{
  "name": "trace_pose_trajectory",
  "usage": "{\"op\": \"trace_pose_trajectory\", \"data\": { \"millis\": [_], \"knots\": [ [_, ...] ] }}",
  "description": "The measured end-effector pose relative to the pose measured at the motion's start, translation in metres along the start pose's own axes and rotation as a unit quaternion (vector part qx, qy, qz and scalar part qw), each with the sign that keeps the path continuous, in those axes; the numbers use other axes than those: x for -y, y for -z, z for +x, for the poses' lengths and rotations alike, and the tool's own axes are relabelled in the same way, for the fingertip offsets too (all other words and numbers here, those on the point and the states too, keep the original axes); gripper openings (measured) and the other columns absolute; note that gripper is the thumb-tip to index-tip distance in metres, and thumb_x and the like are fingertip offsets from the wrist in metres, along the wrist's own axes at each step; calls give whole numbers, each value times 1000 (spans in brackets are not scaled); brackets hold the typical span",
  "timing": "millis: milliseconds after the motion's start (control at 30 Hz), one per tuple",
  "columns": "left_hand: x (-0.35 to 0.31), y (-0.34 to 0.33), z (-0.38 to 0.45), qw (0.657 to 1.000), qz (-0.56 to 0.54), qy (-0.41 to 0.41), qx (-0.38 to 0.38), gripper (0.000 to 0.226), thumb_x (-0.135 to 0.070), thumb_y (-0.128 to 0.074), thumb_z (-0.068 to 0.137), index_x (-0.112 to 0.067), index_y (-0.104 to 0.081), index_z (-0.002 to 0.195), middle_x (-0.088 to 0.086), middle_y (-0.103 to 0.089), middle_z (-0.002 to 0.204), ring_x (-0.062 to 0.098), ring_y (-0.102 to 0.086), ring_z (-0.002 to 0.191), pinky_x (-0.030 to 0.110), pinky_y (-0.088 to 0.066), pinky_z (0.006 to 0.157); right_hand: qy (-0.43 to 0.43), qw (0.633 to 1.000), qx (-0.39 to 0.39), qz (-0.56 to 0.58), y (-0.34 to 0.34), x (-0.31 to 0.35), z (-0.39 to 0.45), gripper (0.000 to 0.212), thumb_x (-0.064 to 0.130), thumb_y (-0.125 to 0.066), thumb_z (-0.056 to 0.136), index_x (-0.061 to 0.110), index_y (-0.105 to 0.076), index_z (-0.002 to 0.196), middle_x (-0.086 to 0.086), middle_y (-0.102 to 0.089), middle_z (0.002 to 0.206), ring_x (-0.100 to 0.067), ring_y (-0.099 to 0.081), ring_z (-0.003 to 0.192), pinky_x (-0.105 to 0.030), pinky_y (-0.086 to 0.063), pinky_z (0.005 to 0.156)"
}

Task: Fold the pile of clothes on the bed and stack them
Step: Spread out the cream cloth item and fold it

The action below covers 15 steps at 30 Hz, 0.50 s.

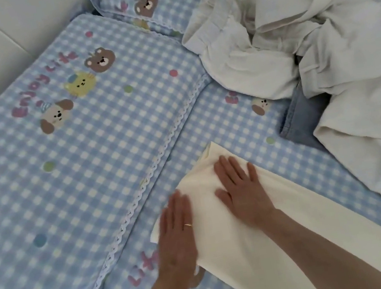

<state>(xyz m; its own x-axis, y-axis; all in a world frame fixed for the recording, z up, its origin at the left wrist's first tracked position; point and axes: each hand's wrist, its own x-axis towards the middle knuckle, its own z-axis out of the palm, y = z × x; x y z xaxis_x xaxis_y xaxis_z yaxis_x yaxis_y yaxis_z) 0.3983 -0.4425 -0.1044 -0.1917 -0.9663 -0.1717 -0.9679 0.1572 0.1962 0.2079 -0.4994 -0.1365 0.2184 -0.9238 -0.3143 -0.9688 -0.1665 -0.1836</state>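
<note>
- My left hand and right hand both press flat, fingers straight, gripping nothing, on the cream garment.
- Its long axis runs from my hands toward lower right.
- The unfolded pile lies beyond, nearer my right hand.

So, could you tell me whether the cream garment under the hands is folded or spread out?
Folded: the cream garment lies as a long narrow band, layered edges at its far end.

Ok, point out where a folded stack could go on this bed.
Free: the big checked pillow left of the cream garment, and the sheet strip between that garment and the white clothes pile. Crowded: the right side, under the pile and the blue garment.
</note>
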Motion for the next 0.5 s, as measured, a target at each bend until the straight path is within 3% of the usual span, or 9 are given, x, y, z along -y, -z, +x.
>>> {"op": "trace_pose_trajectory", "data": {
  "millis": [67, 133, 267, 300, 400, 433, 500],
  "knots": [
    [-15, -5, 7, 997, -5, -72, 38, 52, -23, -34, 90, -3, -44, 137, 15, -39, 146, 28, -35, 137, 38, -16, 111, 15, 999, -42, 13, 2, 18, -5, 60, 44, -23, 99, 18, -8, 151, -1, 3, 158, -21, 2, 147, -50, 1, 118],
    [-10, -10, 14, 995, 23, -86, 50, 58, -38, -31, 92, -9, -38, 142, 11, -31, 150, 27, -31, 139, 38, -16, 111, 26, 997, -69, 4, -3, 18, -21, 55, 40, -24, 99, 16, -23, 149, -5, -15, 157, -24, -14, 145, -50, -10, 115],
    [30, -15, 17, 994, 85, -25, 70, 69, -55, -3, 92, -16, -1, 149, 7, 6, 157, 24, 3, 146, 39, 0, 119, -120, 991, -55, 0, -17, -50, -84, 59, 44, -15, 97, 18, -24, 149, -4, -14, 157, -22, -14, 145, -48, -11, 116],
    [32, -13, 17, 995, 82, -8, 64, 71, -54, 4, 91, -12, 1, 148, 9, 7, 156, 24, 3, 146, 40, -1, 119, -167, 984, -60, 4, -19, -70, -109, 61, 45, -11, 97, 15, -28, 148, -6, -18, 156, -24, -18, 144, -49, -14, 116],
    [1, -6, 11, 999, 34, 5, 21, 65, -36, -16, 94, 6, -30, 141, 22, -21, 150, 36, -27, 140, 45, -21, 116, -312, 945, -84, 45, -21, -106, -189, 74, 47, 0, 97, 1, -39, 140, -16, -31, 150, -25, -24, 143, -55, -20, 111],
    [-24, -9, 3, 999, 19, -29, 7, 61, -30, -22, 92, 7, -37, 138, 22, -26, 148, 35, -28, 139, 42, -19, 115, -340, 934, -94, 62, -23, -108, -213, 75, 48, 0, 98, 0, -39, 140, -16, -32, 150, -20, -16, 145, -53, -17, 111],
    [-81, -22, -21, 990, -18, -139, 6, 56, -30, -25, 94, 2, -35, 139, 18, -30, 148, 26, -15, 144, 37, -12, 114, -316, 941, -91, 82, -30, -98, -246, 67, 47, -4, 98, 5, -29, 144, -11, -31, 151, -11, -1, 146, -45, -9, 114]
  ]
}}
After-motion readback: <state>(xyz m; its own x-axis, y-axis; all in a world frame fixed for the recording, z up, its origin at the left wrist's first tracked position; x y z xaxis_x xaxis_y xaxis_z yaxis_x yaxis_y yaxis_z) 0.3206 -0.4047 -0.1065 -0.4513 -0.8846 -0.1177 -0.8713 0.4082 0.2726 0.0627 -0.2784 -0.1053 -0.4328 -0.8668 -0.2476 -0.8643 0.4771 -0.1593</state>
